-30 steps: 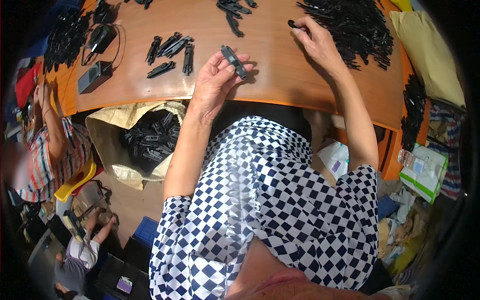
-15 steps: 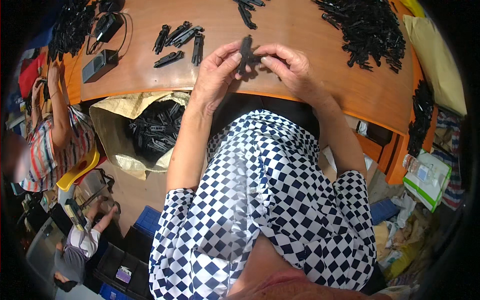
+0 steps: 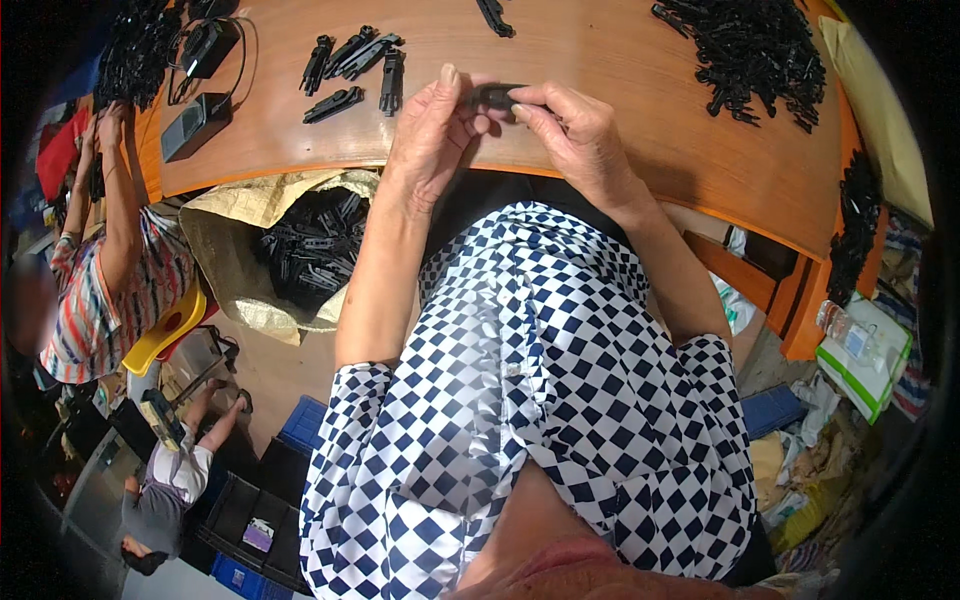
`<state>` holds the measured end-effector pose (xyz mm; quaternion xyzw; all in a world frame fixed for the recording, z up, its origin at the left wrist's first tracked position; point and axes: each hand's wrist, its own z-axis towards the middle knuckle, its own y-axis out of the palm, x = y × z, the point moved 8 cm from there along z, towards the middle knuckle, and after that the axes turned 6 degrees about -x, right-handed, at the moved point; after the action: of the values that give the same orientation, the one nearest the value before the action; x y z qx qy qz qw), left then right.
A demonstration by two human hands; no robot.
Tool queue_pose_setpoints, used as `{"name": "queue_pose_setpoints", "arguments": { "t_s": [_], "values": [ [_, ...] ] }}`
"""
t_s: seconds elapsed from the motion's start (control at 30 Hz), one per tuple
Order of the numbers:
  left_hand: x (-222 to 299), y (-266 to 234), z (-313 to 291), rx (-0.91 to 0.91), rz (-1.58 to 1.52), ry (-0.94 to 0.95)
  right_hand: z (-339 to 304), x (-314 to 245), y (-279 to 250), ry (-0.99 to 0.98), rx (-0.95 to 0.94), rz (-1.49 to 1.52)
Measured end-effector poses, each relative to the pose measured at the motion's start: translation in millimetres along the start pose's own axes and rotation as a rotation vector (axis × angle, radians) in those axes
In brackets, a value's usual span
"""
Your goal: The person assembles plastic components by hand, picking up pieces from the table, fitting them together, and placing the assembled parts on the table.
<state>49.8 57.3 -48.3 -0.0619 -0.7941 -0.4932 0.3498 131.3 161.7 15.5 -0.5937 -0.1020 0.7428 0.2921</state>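
Observation:
Over the table's near edge, my left hand [image 3: 432, 135] has its fingers curled under a small black plastic part [image 3: 494, 97], its thumb raised off it. The thumb and forefinger of my right hand [image 3: 577, 132] pinch the right end of that part. Its kind is blurred and cannot be made out. Left of my left hand lie several slim black plastic pieces [image 3: 392, 85] on the wooden table [image 3: 590, 60]. Another black piece [image 3: 494, 17] lies farther back.
Heaps of black parts lie at the back right [image 3: 755, 60] and back left [image 3: 140, 50]. A black box with a cable [image 3: 196, 127] stands at left. Below the edge, an open sack [image 3: 225, 235] holds black pieces. A person in a striped shirt [image 3: 105, 310] works at far left.
The black part has turned from upright to lying roughly level between my hands. My left thumb has lifted from it. The whole view has shifted slightly.

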Motion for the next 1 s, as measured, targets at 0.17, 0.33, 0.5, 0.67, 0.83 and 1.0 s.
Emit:
{"name": "queue_pose_setpoints", "arguments": {
  "t_s": [0.17, 0.33, 0.5, 0.67, 0.83, 1.0],
  "values": [
    [7, 11, 0, 0.015, 0.199, 0.286, -3, 4, -1, 0.116, 0.202, 0.042],
    [2, 22, 2, 0.042, 0.283, 0.335, -8, 28, 3, 0.258, 0.268, 0.054],
    [1, 22, 4, 0.091, 0.303, 0.344, -8, 36, 11, 0.290, 0.265, 0.133],
    [3, 14, 5, 0.161, 0.311, 0.349, -2, 23, 11, 0.295, 0.197, 0.003],
    [6, 14, 2, 0.196, 0.322, 0.258, 3, 12, 8, 0.160, 0.132, 0.044],
    [25, 22, -9, 0.144, 0.335, 0.280, -3, 14, -1, 0.357, -0.001, 0.071]
  ]
}}
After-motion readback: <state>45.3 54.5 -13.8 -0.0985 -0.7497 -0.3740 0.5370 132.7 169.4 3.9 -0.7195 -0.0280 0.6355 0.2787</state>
